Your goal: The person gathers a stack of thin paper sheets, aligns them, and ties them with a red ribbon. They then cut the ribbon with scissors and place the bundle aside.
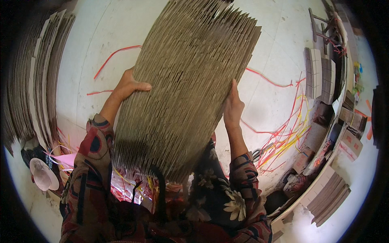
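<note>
1. Far left: many flat cardboard sheets [36, 77] stand on edge in a leaning row; too many to count.
2. Lower left: one pale round lid-like object [42, 174] lies on the white floor [81, 52], with a tangle of yellow and pink straps [65, 156] beside it.
3. Left hand [129, 86]: the forearm, in a patterned red and dark sleeve, rises from the lower edge. The hand presses flat against the left side of the stack, thumb lying across its front edge, fingers hidden behind. It is gripping the stack.
4. Centre: one thick stack of cardboard sheets [186, 81], seen edge-on and tilted, is held in the air between both hands, above the person's lap. The sheets are too many to count.
5. Right hand [233, 107]: the forearm comes up from the lower edge in a floral sleeve. The hand is held open and upright, fingers straight, palm pressed to the stack's right side.
6. Right of the hands: loose red, orange and yellow straps [283, 137] trail across the floor.
7. Far right: two small bundles of cardboard [320, 75] lie side by side, with more cardboard piles [328, 198] near the lower right rim.
</note>
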{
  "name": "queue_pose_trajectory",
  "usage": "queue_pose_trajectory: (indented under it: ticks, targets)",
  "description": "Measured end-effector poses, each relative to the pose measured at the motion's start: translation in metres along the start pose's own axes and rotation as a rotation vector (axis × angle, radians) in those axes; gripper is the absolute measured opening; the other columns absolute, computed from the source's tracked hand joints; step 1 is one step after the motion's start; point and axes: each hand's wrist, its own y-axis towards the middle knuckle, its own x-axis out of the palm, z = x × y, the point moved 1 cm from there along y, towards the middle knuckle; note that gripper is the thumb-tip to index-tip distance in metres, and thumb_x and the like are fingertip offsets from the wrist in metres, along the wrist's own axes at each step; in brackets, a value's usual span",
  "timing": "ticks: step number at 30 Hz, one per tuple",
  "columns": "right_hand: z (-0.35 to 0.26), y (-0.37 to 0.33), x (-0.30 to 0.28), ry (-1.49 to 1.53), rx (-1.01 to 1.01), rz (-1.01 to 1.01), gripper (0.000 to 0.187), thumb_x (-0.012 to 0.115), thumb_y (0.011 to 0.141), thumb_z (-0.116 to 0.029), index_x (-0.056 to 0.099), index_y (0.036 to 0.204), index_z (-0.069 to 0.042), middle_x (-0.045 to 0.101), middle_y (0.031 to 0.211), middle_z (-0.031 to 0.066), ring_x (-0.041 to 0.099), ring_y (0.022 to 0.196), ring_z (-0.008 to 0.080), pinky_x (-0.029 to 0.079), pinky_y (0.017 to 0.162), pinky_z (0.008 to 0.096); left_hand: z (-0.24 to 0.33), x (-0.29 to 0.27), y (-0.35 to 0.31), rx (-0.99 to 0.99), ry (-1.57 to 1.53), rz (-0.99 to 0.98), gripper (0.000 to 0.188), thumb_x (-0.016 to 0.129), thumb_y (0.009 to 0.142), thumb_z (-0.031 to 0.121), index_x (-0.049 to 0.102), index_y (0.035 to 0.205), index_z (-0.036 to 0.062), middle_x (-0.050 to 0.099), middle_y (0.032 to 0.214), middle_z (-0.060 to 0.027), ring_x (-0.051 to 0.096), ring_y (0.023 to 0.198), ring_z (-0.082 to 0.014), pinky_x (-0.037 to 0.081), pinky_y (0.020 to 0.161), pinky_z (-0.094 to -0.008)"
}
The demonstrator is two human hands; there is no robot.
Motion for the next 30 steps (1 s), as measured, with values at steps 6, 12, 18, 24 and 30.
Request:
queue_pose_trajectory:
  ticks: [6,12,18,24,30]
  targets:
    - [-0.017,0.004,-0.007,-0.019,0.177,-0.092,0.069,0.052,0.078,0.005,0.027,0.141,-0.007,0.061,0.088,0.0236,0.064,0.074,0.0294,0.048,0.066,0.0306,0.002,0.002,-0.001,0.007,-0.049,0.011,0.083,0.083,0.054,0.021,0.046,0.124,-0.0037,0.059,0.11,-0.0119,0.057,0.099,-0.0233,0.044,0.09,-0.0364]
    - [-0.009,0.007,0.002,-0.208,0.047,-0.092,0.076,0.053,0.076,0.003,0.018,0.142,-0.006,0.061,0.093,0.0255,0.063,0.077,0.0366,0.05,0.066,0.0414,-0.002,0.002,-0.001,-0.035,-0.06,0.002,0.085,0.081,0.055,0.021,0.044,0.128,-0.0043,0.057,0.115,-0.0138,0.054,0.107,-0.0244,0.04,0.095,-0.0352]
    - [-0.025,0.018,-0.003,-0.234,0.18,-0.179,0.08,0.048,0.076,0.005,0.007,0.143,-0.007,0.058,0.091,0.03,0.061,0.078,0.0407,0.05,0.064,0.0434,-0.002,0.001,-0.001,-0.002,-0.072,-0.013,0.085,0.081,0.056,0.02,0.044,0.128,-0.0031,0.058,0.115,-0.0132,0.054,0.106,-0.0241,0.04,0.095,-0.0351]
    - [-0.005,0.013,-0.002,-0.004,0.192,-0.137,0.065,0.049,0.081,-0.005,0.021,0.14,-0.001,0.059,0.095,0.0304,0.061,0.086,0.0409,0.049,0.072,0.0419,-0.001,0.001,0.001,-0.013,-0.029,-0.013,0.085,0.083,0.054,0.023,0.045,0.126,-0.004,0.059,0.113,-0.0131,0.056,0.104,-0.0233,0.042,0.094,-0.0344]
    - [0.004,0.029,-0.002,0.125,0.15,0.081,0.05,0.051,0.088,-0.021,0.041,0.132,0.001,0.059,0.109,0.0276,0.061,0.097,0.0344,0.047,0.082,0.0368,-0.007,-0.002,0.002,-0.031,-0.063,-0.031,0.083,0.083,0.054,0.026,0.047,0.123,-0.0038,0.06,0.111,-0.0122,0.056,0.101,-0.0224,0.043,0.092,-0.0337]
